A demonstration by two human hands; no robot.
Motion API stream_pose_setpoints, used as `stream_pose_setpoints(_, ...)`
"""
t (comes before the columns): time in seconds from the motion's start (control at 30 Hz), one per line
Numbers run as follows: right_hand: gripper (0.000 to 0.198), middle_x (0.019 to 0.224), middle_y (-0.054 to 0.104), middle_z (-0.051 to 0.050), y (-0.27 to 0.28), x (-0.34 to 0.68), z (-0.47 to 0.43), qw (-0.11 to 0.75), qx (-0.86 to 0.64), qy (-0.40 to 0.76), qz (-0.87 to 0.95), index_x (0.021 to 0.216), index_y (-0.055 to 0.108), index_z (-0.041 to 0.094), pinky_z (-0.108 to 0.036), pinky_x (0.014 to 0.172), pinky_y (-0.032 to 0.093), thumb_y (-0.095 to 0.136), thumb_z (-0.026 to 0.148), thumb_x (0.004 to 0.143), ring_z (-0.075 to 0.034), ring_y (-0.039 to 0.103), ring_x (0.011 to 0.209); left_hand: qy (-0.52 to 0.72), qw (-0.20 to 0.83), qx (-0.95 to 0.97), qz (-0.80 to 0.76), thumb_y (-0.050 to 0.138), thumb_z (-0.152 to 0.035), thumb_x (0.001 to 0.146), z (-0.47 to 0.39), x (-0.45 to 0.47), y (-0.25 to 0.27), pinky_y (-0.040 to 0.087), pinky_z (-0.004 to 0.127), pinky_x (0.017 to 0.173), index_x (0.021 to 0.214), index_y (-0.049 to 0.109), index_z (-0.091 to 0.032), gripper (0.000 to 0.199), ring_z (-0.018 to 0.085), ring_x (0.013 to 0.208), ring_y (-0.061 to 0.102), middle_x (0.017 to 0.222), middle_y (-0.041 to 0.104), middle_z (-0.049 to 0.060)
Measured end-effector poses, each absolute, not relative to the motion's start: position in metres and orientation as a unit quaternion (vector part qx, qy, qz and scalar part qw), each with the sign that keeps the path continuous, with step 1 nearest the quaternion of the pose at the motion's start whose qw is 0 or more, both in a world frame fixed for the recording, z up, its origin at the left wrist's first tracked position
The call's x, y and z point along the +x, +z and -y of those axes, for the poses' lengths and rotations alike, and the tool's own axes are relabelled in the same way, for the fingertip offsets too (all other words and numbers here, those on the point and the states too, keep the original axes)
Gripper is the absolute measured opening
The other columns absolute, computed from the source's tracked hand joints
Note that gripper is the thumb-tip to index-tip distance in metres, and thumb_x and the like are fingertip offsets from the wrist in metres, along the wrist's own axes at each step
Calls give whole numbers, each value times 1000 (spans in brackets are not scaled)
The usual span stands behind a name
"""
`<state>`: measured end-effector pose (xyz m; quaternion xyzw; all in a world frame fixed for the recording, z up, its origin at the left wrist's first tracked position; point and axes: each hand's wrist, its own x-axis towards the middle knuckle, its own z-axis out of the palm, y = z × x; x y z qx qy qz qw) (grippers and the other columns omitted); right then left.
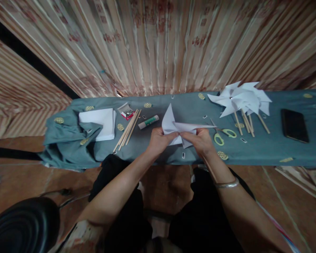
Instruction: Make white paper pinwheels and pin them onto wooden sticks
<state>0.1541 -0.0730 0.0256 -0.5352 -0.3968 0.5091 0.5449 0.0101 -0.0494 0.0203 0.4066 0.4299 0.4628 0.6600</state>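
Note:
Between both hands is a white paper pinwheel, its blades folded toward the middle and no stick visible on it. My left hand grips its left side, with the thumb pressed near the centre. On the right side my right hand holds it the same way, its thumb almost meeting the other. Just right of that hand lie scissors with yellow-green handles. A glue stick rests left of the pinwheel, beside several wooden sticks. The fingers underneath the paper are hidden.
Finished pinwheels on sticks lie at the right, with a black phone beyond them. A small opened packet of pins and a stack of white paper are at left. The narrow table has a green cloth; a curtain hangs behind.

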Motion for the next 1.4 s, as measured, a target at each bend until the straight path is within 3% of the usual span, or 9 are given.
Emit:
stream_pose_setpoints(0.4, 34, 73, 78, -2, 26, 159, 69, 547, -538, 511, 388, 78, 79, 20, -32, 69, 60, 90, 36, 50, -21, 73, 69, 400, 584, 535, -460, 77, -10, 59, 35, 3, 41, 46, 23, 58, 59, 71, -14, 8, 13, 58, 60, 60, 68, 0)
stream_pose_setpoints(0.6, 38, 72, 78, 0, 19, 166, 70, 535, -541, 516, 392, 80, 79, 20, -29, 62, 57, 92, 39, 50, -17, 68, 62, 448, 636, 453, -435, 79, -14, 56, 42, 6, 34, 47, 22, 57, 62, 72, -14, 9, 12, 56, 58, 60, 69, 0)
stream_pose_setpoints(0.87, 38, 79, 77, -3, 9, 182, 60, 656, -514, 469, 293, 72, 76, 21, -27, 68, 55, 85, 57, 63, -15, 68, 70, 523, 658, 315, -442, 87, -25, 48, 29, 3, 26, 51, 29, 64, 65, 75, -15, 23, 15, 61, 63, 69, 74, 4)
stream_pose_setpoints(1.13, 25, 66, 73, 1, -15, 158, 49, 576, -595, 433, 356, 71, 75, 21, -30, 65, 51, 86, 38, 57, -15, 61, 61, 562, 667, 256, -417, 90, -25, 46, 22, -13, 40, 53, 30, 69, 70, 76, -15, 29, 16, 67, 65, 74, 76, 4)
stream_pose_setpoints(1.3, 24, 72, 76, 0, -29, 135, 41, 540, -621, 403, 401, 78, 77, 22, -31, 65, 51, 82, 39, 62, -17, 63, 63, 585, 669, 241, -390, 87, -24, 51, 20, -21, 41, 52, 27, 62, 69, 75, -14, 24, 14, 63, 63, 71, 74, 3)
stream_pose_setpoints(1.4, 24, 81, 78, -1, -30, 127, 29, 558, -621, 371, 407, 82, 77, 24, -35, 73, 53, 82, 40, 65, -20, 68, 72, 616, 636, 250, -392, 84, -23, 56, 11, -39, 47, 55, 29, 69, 74, 76, -15, 22, 16, 69, 67, 78, 77, 4)
